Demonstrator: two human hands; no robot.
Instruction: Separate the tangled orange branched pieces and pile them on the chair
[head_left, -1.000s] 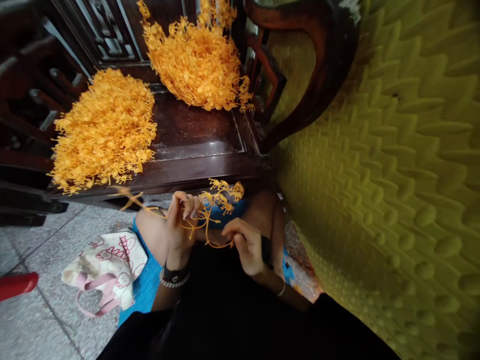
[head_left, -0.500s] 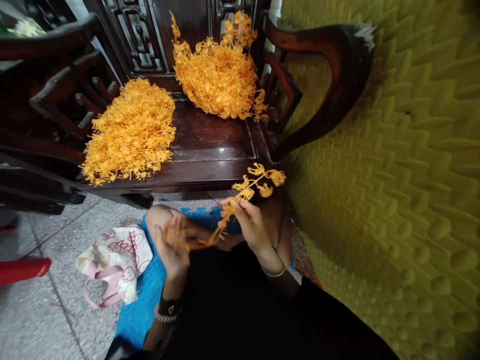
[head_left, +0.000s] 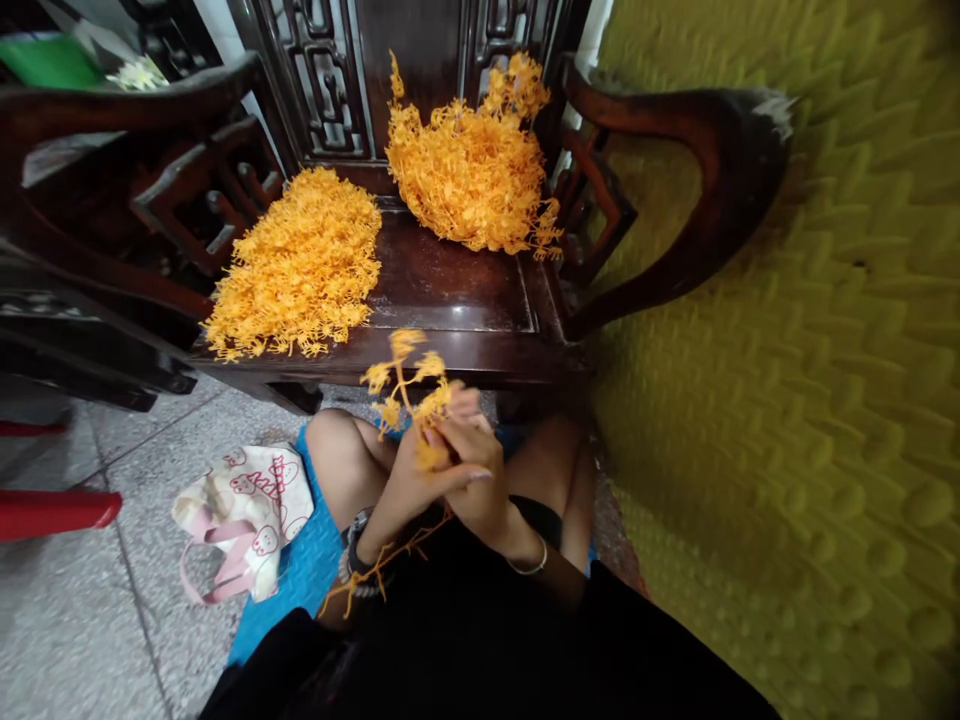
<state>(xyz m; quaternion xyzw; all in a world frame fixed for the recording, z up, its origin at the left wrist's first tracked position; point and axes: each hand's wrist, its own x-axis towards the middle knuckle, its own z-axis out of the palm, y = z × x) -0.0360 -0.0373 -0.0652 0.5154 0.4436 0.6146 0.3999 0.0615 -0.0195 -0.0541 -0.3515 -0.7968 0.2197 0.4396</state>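
My left hand (head_left: 411, 480) and my right hand (head_left: 480, 485) are pressed together above my lap, fingers closed around one orange artificial flower sprig (head_left: 406, 388). Its small fringed blossoms stick up past the left fingers. Below the hands, the thin bare end of the stem slants down to the left across my left wrist. Some blossoms and fingertips are blurred, and the grip on the stem is partly hidden where the hands overlap.
A dark carved wooden chair (head_left: 450, 345) stands ahead, bearing a left pile of orange sprigs (head_left: 300, 265) and a right pile (head_left: 472, 175). A white cloth bag (head_left: 259, 500) lies beside a blue mat (head_left: 300, 590). A yellow-green textured panel (head_left: 750, 400) rises at the right.
My left hand has moved right and up from the stem's lower end to meet my right hand. The sprig's blossoms now point up and left instead of up and right.
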